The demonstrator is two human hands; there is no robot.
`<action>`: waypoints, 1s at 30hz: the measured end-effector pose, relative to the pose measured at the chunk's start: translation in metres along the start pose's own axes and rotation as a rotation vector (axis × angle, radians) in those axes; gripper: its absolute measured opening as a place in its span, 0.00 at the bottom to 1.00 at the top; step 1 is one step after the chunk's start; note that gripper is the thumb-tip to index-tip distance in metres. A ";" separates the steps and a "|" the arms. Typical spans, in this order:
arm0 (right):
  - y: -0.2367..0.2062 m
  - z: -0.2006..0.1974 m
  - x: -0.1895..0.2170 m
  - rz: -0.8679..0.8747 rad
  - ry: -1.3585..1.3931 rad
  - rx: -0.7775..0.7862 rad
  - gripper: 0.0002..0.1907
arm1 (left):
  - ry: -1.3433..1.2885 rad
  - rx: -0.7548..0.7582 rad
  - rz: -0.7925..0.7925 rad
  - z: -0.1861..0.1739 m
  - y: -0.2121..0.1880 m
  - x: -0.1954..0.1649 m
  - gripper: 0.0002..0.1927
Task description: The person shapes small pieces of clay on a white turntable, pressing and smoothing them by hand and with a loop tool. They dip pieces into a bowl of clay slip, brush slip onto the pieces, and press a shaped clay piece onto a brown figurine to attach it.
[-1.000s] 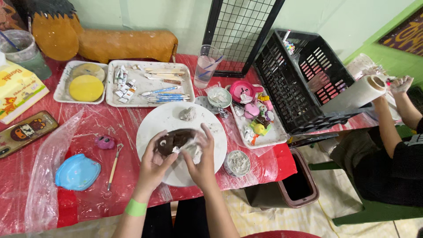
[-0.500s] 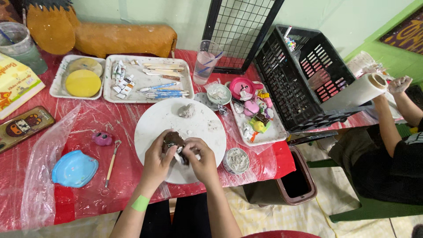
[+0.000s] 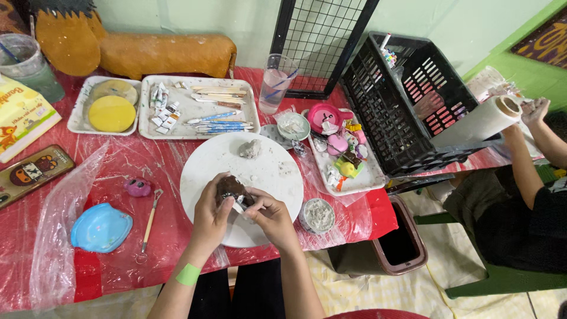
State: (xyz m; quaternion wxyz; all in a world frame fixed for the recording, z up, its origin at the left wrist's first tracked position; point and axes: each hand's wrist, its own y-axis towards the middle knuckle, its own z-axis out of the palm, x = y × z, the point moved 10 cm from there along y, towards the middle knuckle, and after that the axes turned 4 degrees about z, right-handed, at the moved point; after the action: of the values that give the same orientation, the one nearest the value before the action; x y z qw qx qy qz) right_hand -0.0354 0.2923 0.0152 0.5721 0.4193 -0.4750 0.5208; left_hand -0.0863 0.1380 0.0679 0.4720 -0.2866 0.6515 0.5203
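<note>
My left hand [image 3: 210,217] cups a dark brown clay lump [image 3: 230,187] over the near part of a round white board [image 3: 266,165]. My right hand [image 3: 270,214] pinches the lump's right side, where a pale patch of clay shows. Both hands are closed around the lump, just above the board. A small grey clay blob [image 3: 250,148] lies on the far part of the board. A green band [image 3: 188,274] circles my left wrist.
A small cup of pale grey clay [image 3: 318,214] stands right of the board. A wooden loop tool [image 3: 148,224], a blue lid [image 3: 101,227] and a pink figure [image 3: 138,188] lie left. White trays [image 3: 195,112] hold paint tubes and brushes. A black crate [image 3: 407,94] stands at right, beside another person's arm [image 3: 522,153].
My hands have shifted slightly right on the board and turned the clay lump; my right hand now pinches its right side.
</note>
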 end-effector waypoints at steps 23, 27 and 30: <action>0.013 0.001 0.074 -0.164 -0.721 -0.468 0.09 | 0.251 -0.059 0.071 0.017 0.025 -0.006 0.21; 0.013 0.002 0.085 -0.345 -0.799 -0.511 0.08 | 0.379 0.022 0.140 0.030 0.036 -0.018 0.32; 0.022 -0.002 0.085 -0.352 -0.853 -0.499 0.06 | 0.413 0.112 0.185 0.035 0.051 -0.024 0.35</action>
State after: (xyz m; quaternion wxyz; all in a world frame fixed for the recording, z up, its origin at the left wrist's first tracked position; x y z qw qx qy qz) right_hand -0.0564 0.3130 0.0979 0.4892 0.5185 -0.6978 0.0707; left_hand -0.1098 0.1829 0.1097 0.2940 -0.2996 0.7855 0.4547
